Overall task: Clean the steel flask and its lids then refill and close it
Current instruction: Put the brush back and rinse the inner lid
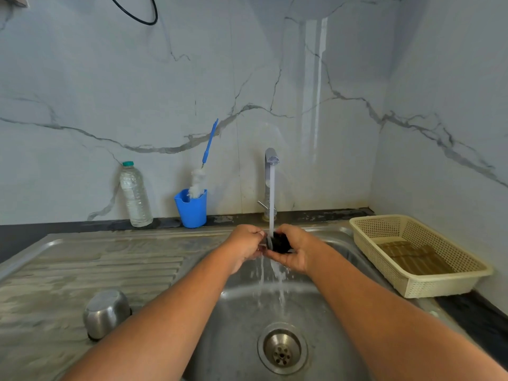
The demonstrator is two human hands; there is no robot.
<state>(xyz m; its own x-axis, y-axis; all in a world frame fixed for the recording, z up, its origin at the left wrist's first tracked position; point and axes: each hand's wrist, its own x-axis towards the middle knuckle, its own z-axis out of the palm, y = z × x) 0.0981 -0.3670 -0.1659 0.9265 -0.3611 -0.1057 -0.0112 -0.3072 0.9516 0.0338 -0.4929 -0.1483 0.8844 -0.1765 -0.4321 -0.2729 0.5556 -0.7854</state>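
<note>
A small black lid (281,242) is under the running tap stream, over the steel sink basin (242,320). My right hand (295,251) cups it from below with fingers curled round it. My left hand (246,244) grips its left side, thumb and fingers on the rim. Water falls off both hands into the basin. A steel cup-shaped lid (106,313) stands upside down on the draining board to the left. The flask body is not in view.
The tap (270,171) stands at the back wall with water running. A blue cup (191,209) holding a bottle brush (202,171) and a plastic water bottle (135,195) sit behind the draining board. A cream plastic basket (412,270) lies right of the sink.
</note>
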